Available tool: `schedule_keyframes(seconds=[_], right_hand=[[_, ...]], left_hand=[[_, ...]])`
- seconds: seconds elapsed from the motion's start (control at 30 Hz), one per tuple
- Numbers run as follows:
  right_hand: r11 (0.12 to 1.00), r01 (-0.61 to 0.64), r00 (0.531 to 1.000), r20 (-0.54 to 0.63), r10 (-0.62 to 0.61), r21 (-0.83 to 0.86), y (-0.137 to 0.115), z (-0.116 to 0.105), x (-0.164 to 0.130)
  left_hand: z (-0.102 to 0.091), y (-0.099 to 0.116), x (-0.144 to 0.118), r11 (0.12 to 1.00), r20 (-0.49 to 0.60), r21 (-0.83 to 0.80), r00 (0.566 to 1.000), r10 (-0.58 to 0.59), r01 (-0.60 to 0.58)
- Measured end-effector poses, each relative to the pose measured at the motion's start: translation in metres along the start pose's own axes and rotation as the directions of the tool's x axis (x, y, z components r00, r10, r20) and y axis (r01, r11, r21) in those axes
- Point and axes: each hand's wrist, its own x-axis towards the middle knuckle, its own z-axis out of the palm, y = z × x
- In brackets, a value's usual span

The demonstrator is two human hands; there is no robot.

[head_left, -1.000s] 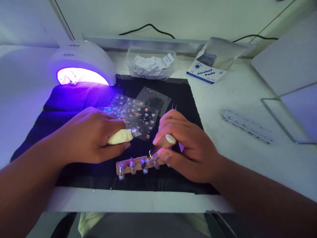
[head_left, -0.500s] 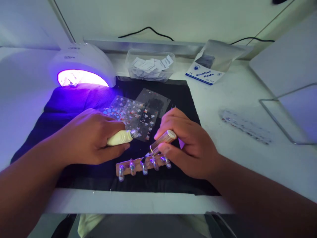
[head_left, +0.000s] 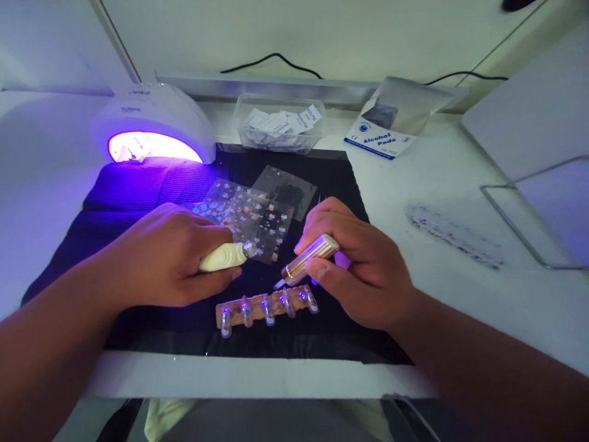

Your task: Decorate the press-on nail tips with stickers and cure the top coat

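While the left hand stays closed around the cream bottle, resting on the black mat as it did a second ago, the right hand has drawn the gold-handled brush up and to the right. A second ago its tip touched the third nail tip on the strip; now the tip hangs just above and clear of the nail-tip strip. I read that as one stroke finished, brush lifted off. Right fingers are pinched tight round the handle; something purple shows behind them, cannot tell what.

The strip lies on the mat between the hands, slightly tilted, five tips all exposed now.

Edges and room: the near edge of the mat runs just below the strip, the table lip just beyond that. Sticker sheets lie just behind the bottle. UV lamp, lit, sits far left; the clear tub of sachets and alcohol pads packet far back. Bare white table to the right offers open room.
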Motion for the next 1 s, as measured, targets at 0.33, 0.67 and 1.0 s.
schedule_keyframes(seconds=[0.33, 0.67, 1.0], right_hand=[[1.000, 0.019, 0.998, 0.057, -0.020, 0.014, 0.005, 0.003, 0.001], [0.996, 0.039, 0.993, 0.111, -0.048, 0.085, 0.008, 0.000, 0.002], [0.971, -0.033, 0.994, -0.095, 0.057, 0.236, 0.016, -0.001, -0.006]], left_hand=[[0.001, 0.000, 0.002, 1.000, -0.010, 0.002, 1.000, 0.018, -0.018], [0.001, 0.000, 0.001, 1.000, -0.003, -0.002, 1.000, 0.001, -0.001], [0.001, 0.000, 0.001, 0.999, 0.015, 0.027, 1.000, -0.026, 0.026]])
